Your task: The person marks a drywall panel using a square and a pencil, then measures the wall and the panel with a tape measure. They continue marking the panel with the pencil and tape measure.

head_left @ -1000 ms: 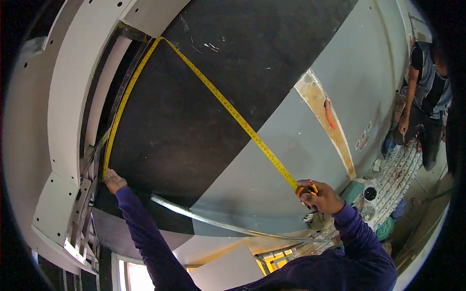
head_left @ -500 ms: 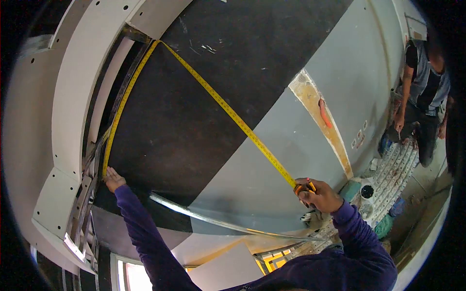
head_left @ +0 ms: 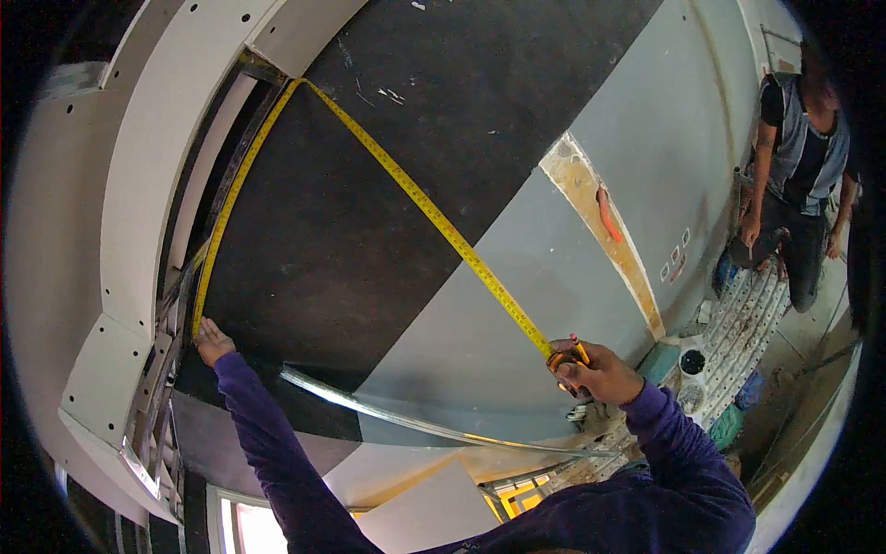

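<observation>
A tape measure (head_left: 434,217) has its yellow blade pulled far out. My right hand (head_left: 600,372) is closed round its case, with a yellow pencil (head_left: 580,350) with a red end held there too. From the case the blade slants up to a corner by the white ceiling panel, bends sharply, and runs down along the dark edge of the recess. At the blade's lower end my left hand (head_left: 215,344) reaches up and pinches it against the metal framing (head_left: 166,355); part of that grip is hidden. A long metal profile (head_left: 397,417) lies below, between my arms.
A curved white panel (head_left: 148,175) with screw holes borders the recess. The wall is dark, then grey (head_left: 646,138), with an orange tube (head_left: 608,215) in a cut-out. To the right a person (head_left: 798,175) stands near a perforated platform (head_left: 734,323) bearing a white bucket (head_left: 692,362).
The view has shifted slightly. My right hand, with the case and pencil, sits a little further left in view. Both hands keep their hold, and the person at right has shifted posture slightly.
</observation>
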Demonstrator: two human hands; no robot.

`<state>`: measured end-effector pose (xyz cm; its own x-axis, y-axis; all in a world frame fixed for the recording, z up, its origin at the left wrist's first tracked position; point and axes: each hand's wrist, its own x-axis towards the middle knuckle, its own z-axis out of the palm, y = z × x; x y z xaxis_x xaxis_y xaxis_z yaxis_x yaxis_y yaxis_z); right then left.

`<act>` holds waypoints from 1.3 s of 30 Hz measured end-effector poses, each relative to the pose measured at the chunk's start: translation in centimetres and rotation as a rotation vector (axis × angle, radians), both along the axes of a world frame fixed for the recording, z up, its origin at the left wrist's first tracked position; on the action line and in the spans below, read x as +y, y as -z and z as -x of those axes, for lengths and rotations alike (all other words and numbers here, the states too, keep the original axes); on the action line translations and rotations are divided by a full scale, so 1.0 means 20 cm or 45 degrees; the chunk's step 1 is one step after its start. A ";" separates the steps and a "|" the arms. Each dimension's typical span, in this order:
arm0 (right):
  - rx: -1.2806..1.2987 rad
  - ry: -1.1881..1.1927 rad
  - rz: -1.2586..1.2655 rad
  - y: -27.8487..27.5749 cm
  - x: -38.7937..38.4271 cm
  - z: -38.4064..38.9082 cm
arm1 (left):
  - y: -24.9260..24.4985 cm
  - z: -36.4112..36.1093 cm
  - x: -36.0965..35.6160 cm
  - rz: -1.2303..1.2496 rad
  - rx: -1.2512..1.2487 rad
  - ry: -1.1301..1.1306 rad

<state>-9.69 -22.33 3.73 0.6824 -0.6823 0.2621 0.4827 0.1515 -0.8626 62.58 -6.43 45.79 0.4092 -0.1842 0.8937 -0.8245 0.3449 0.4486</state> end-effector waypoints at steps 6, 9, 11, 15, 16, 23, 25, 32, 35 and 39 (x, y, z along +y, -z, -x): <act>0.079 -0.077 -0.145 -0.09 0.04 0.03 | -0.02 -0.01 0.00 0.050 0.048 0.081; 0.065 -0.091 -0.133 -0.11 0.04 0.03 | -0.02 -0.11 0.02 -0.190 -0.256 -0.152; 0.073 -0.023 -0.079 -0.11 0.02 -0.01 | 0.02 0.07 0.01 -0.341 -0.270 -0.519; 0.047 0.020 -0.031 -0.16 -0.01 -0.02 | 0.00 0.47 -0.02 -0.795 -0.408 -1.505; 0.072 0.032 -0.028 -0.16 -0.02 -0.02 | -0.01 0.53 -0.04 -0.856 -0.372 -1.557; 0.103 0.019 -0.119 -0.13 -0.07 0.00 | 0.00 0.28 -0.04 0.026 0.017 -0.218; 0.089 0.009 -0.122 -0.13 -0.08 0.00 | -0.02 0.09 -0.01 0.023 -0.022 -0.156; 0.067 -0.020 -0.110 -0.08 -0.11 -0.03 | -0.03 0.15 -0.02 0.174 0.166 -0.080; 0.064 -0.026 -0.120 -0.08 -0.11 -0.03 | -0.03 0.20 -0.03 0.245 0.254 0.024; 0.068 -0.072 -0.187 -0.08 -0.11 -0.03 | -0.03 0.43 -0.07 0.348 0.393 0.188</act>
<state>-9.11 -24.53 5.27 0.7314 -0.6705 0.1244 0.4237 0.3038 -0.8534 53.98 -7.92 46.32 0.6517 -0.0345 0.7577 -0.5990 0.5895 0.5420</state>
